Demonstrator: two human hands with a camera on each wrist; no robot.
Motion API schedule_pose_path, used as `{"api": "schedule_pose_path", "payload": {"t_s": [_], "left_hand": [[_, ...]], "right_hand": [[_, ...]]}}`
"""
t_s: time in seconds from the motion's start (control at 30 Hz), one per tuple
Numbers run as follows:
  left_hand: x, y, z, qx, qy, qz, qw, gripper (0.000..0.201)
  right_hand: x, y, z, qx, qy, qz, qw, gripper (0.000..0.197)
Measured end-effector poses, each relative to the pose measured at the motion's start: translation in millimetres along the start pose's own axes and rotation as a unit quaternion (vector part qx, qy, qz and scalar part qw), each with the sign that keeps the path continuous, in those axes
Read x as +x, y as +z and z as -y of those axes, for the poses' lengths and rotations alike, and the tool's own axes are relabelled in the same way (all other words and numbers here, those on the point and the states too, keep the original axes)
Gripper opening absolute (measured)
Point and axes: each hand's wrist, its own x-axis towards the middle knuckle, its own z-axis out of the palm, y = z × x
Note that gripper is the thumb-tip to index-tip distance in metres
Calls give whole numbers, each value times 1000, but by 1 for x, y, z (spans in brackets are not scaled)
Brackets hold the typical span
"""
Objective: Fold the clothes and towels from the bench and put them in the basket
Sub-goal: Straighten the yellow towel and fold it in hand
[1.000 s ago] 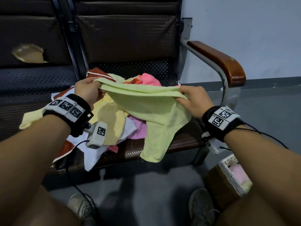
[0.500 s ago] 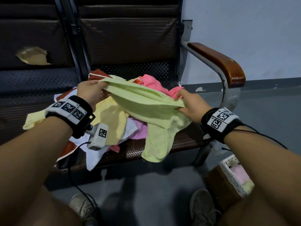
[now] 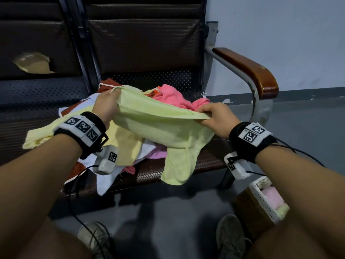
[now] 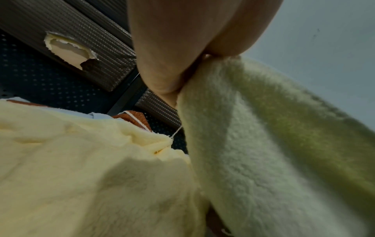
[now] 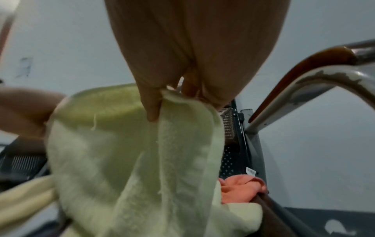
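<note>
A light green towel [image 3: 160,128] hangs stretched between both hands above the bench seat [image 3: 211,156], its lower part drooping past the seat's front edge. My left hand [image 3: 110,101] pinches its left top corner; in the left wrist view the fingers [image 4: 168,64] clamp the green towel [image 4: 263,144]. My right hand [image 3: 211,116] pinches the right top corner, and the right wrist view shows the thumb [image 5: 150,102] pressed on the green towel [image 5: 125,152]. Below lies a pile with a pale yellow cloth [image 3: 127,144], a pink cloth [image 3: 171,96], and white and rust-red pieces. The white basket [image 3: 265,199] stands on the floor at the lower right.
A wooden armrest [image 3: 248,70] on a metal tube borders the seat on the right. The backrest to the left has a torn hole [image 3: 33,62]. My shoes [image 3: 231,238] rest on the grey floor beneath the bench. Folded pink and yellow cloths lie in the basket.
Both hands keep their hold on the green towel. The right hand dipped toward the pile, then drew back right, pulling the top edge taut again.
</note>
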Motion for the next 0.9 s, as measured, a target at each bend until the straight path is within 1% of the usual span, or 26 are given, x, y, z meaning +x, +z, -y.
{"api": "schedule_pose_path", "payload": {"t_s": [0.03, 0.1, 0.13, 0.17, 0.2, 0.23, 0.3, 0.37, 0.43, 0.47, 0.53, 0.57, 0.6, 0.63, 0.67, 0.73, 0.8, 0.83, 0.9], "left_hand": [[1, 1, -1, 12, 14, -1, 1000, 19], [4, 1, -3, -12, 17, -17, 1000, 28], [5, 3, -3, -28, 9, -17, 999, 29], [4, 4, -7, -18, 14, -8, 1000, 26], [4, 5, -9, 18, 31, -2, 999, 20], [5, 5, -11, 24, 33, -4, 999, 18], [5, 5, -16, 5, 31, 8, 999, 23], [4, 6, -23, -42, 31, 18, 998, 23], [-2, 6, -33, -72, 27, 22, 997, 27], [-3, 6, -38, -87, 24, 26, 996, 25], [-8, 3, -50, -108, 26, 72, 991, 13], [-10, 0, -56, -109, 35, 108, 988, 18], [-11, -3, -61, -100, 50, 143, 983, 29], [-13, -6, -66, -80, 70, 165, 981, 37], [-12, -9, -71, -47, 94, 170, 980, 38], [-12, -13, -82, -3, 133, 159, 978, 28], [-9, -18, -93, 12, 149, 132, 980, 16], [-7, -22, -98, 23, 167, 113, 979, 18], [-6, -26, -109, 59, 213, 78, 972, 20]], "right_hand": [[1, -1, 1, 37, 13, -8, 999, 12], [4, -5, 2, 78, 27, -34, 996, 18], [4, -7, 1, 81, 31, -48, 995, 19], [4, -9, 1, 77, 31, -57, 995, 18], [3, -11, 2, 70, 31, -59, 995, 15], [2, -12, 2, 64, 30, -60, 996, 15], [1, -14, 2, 48, 21, -60, 997, 20], [2, -17, 4, 49, 17, -63, 997, 19], [6, -23, 6, 85, 27, -88, 992, 17], [9, -28, 7, 112, 37, -111, 987, 16], [16, -37, 9, 157, 56, -153, 974, 17], [19, -43, 12, 167, 64, -167, 970, 18], [21, -49, 15, 175, 67, -173, 967, 19], [24, -55, 19, 177, 63, -175, 966, 22], [26, -61, 23, 173, 55, -174, 968, 23], [31, -77, 32, 120, 32, -163, 979, 21], [35, -94, 40, 35, 19, -147, 988, 15], [36, -102, 45, 6, 24, -137, 990, 13], [39, -115, 54, -17, 46, -118, 992, 17]]}}
